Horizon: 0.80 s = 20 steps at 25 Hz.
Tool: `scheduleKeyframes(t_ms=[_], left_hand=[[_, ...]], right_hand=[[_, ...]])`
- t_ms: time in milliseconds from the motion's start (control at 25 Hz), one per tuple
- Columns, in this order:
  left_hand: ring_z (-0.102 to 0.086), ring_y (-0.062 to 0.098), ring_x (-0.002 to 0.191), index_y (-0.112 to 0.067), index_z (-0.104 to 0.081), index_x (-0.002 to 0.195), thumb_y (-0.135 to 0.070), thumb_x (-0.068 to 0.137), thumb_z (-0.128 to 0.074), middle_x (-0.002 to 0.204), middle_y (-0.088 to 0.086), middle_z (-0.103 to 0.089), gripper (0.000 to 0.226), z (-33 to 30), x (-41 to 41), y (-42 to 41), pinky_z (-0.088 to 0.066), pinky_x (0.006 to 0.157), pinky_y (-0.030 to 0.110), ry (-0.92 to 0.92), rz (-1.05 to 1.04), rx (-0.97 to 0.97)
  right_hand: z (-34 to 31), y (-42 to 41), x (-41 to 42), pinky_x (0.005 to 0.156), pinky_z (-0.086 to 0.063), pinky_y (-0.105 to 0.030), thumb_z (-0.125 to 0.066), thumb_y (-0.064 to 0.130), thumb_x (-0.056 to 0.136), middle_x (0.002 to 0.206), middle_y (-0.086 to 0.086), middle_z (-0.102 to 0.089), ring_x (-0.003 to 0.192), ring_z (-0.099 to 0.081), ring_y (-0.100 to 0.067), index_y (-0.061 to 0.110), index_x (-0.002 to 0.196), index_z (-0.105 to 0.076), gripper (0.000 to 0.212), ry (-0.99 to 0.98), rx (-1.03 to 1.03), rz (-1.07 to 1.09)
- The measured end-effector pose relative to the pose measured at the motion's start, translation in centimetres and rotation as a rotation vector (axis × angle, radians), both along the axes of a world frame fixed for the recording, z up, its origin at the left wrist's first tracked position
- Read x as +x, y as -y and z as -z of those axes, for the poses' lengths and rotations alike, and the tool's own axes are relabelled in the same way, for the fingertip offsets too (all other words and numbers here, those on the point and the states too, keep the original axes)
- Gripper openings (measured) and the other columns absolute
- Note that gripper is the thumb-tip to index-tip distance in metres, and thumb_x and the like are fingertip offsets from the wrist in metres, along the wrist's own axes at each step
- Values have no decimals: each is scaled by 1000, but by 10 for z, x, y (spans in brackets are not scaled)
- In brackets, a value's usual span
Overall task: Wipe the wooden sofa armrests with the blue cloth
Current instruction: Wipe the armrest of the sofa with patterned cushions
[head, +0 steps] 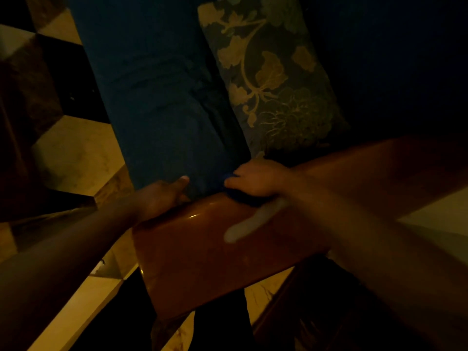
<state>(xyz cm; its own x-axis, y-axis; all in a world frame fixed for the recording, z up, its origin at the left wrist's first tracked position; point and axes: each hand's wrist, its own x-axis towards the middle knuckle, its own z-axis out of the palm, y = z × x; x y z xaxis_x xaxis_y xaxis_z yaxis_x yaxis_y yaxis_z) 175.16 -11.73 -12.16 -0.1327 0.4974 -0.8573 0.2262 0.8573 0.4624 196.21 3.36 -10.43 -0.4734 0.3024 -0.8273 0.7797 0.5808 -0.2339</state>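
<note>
A glossy reddish-brown wooden armrest point(202, 257) runs across the lower middle of the dim head view. My right hand point(255, 177) presses a small blue cloth point(236, 192) onto the armrest's far edge, next to the sofa seat; most of the cloth is hidden under the fingers. My left hand point(162, 196) rests on the armrest's left far corner, fingers curled over the edge and thumb pointing right. A pale light reflection streaks the wood beside my right wrist.
A dark blue seat cushion point(157, 97) lies beyond the armrest, with a floral patterned pillow point(273, 79) to its right. Pale tiled floor point(76, 158) shows at left and below. A dark wooden piece point(316, 312) sits at lower right.
</note>
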Motion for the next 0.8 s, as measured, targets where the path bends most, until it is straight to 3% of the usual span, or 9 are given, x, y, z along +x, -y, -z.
scheduleKeyframes(t_ms=[120,200,320,400,440,560,680,760,800], left_hand=[[-66,15,64,-30,-80,64,-63,98,-35,63,-3,-74,66,0,-3,-6,-46,64,28,50,33,-62],[-67,13,63,-36,-80,63,-65,98,-31,60,-7,-74,66,0,-3,-6,-45,63,27,53,61,-65],[-69,10,71,-46,-77,62,-67,97,-29,63,-17,-74,63,0,-5,-4,-45,66,26,79,62,-67],[-69,5,68,-50,-76,64,-69,96,-29,64,-22,-72,60,-4,-7,-1,-44,68,26,107,60,-41],[-69,4,65,-51,-76,65,-70,95,-27,64,-24,-72,60,-6,-7,-1,-44,68,25,125,66,-37],[-68,6,71,-49,-77,63,-69,96,-27,62,-24,-71,63,-7,-9,-2,-45,70,26,143,59,-38],[-69,5,66,-48,-77,60,-67,97,-26,60,-23,-71,66,-9,-10,-5,-43,67,23,165,103,-51],[-67,-3,54,-40,-79,62,-65,99,-26,58,-19,-71,70,-12,-11,-1,-43,59,18,178,107,-49],[-64,-5,48,-31,-80,64,-63,100,-27,55,-14,-71,72,-13,-11,-1,-43,53,15,167,110,-36]], right_hand=[[-21,-65,78,81,-40,-35,-41,61,99,125,-13,-67,99,-61,-26,30,101,-69,42,118,164,174],[-34,-90,123,92,-42,-41,-37,54,104,120,-19,-67,106,-61,-36,18,108,-70,49,166,366,308],[-32,-47,144,95,-42,-47,-33,41,107,98,-19,-68,105,-61,-41,6,94,-67,51,-197,680,532],[-33,4,145,115,-30,-50,-35,39,107,135,-19,-61,138,-43,-41,3,125,-64,50,-335,763,714],[-35,29,142,122,-18,-48,-33,41,107,155,-14,-45,150,-27,-37,6,145,-52,55,-308,747,764],[-35,94,110,125,-1,-43,-30,49,104,170,1,-15,157,-3,-28,24,159,-23,60,-274,667,617],[-31,87,99,122,-14,-46,-37,47,101,160,-1,-39,152,-26,-32,25,151,-44,55,-392,604,250],[-37,26,89,102,-38,-46,-39,47,98,124,-12,-68,117,-60,-36,15,118,-69,48,-233,530,163],[-44,-6,73,86,-44,-43,-39,47,99,100,-14,-70,93,-64,-33,14,98,-71,46,-61,457,189]])
